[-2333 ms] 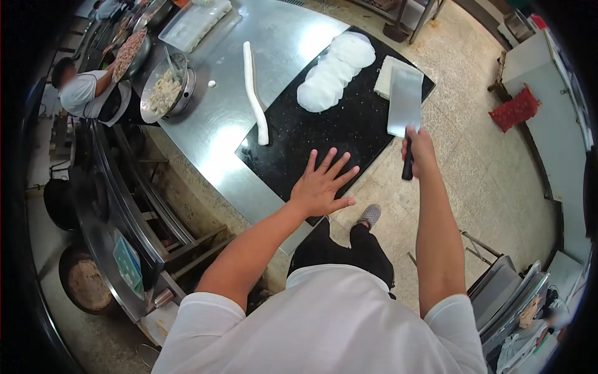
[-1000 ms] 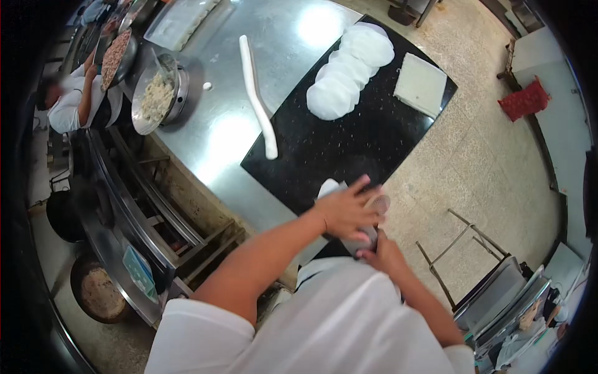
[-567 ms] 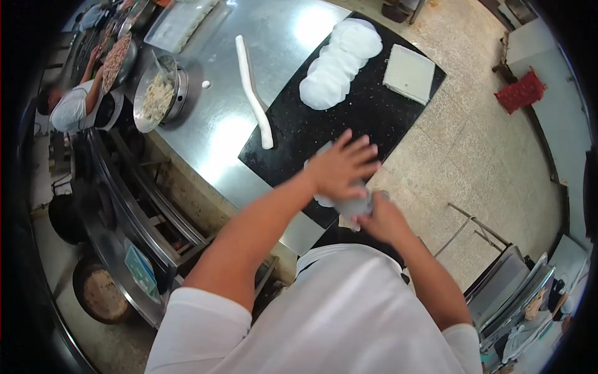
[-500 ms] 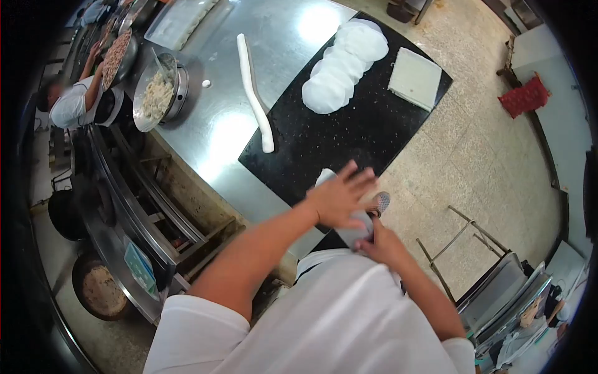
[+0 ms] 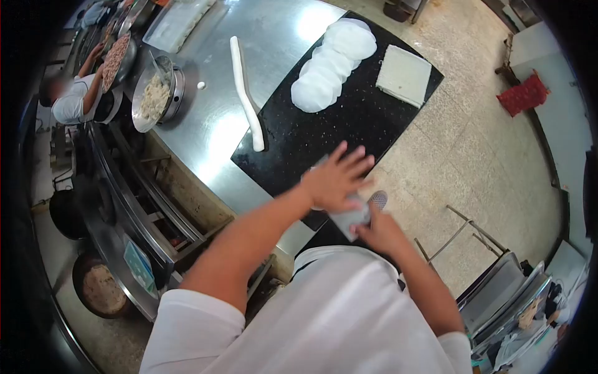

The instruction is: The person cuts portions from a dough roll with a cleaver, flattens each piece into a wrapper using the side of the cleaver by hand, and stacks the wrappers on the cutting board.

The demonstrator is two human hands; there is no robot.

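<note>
My right hand grips a broad-bladed cleaver near the table's close edge. A textured grey end, apparently its handle, sticks out past that hand. My left hand lies over the blade with its fingers spread, hiding much of it. Whatever is under the blade cannot be seen. Farther up the black board, thin white dough rounds overlap in a row. A square white stack sits to their right. Left of the rounds, a long white dough rope reaches from the steel table onto the board.
A small dough piece is on the steel table, near a metal bowl of pale dough. Behind it stands a lidded tray. At far left a co-worker handles a bowl of pinkish filling.
The cleaver's blade has turned, and more of its flat face shows beside my right hand. My left hand has shifted slightly up and left over it. The whole view has moved a little.
</note>
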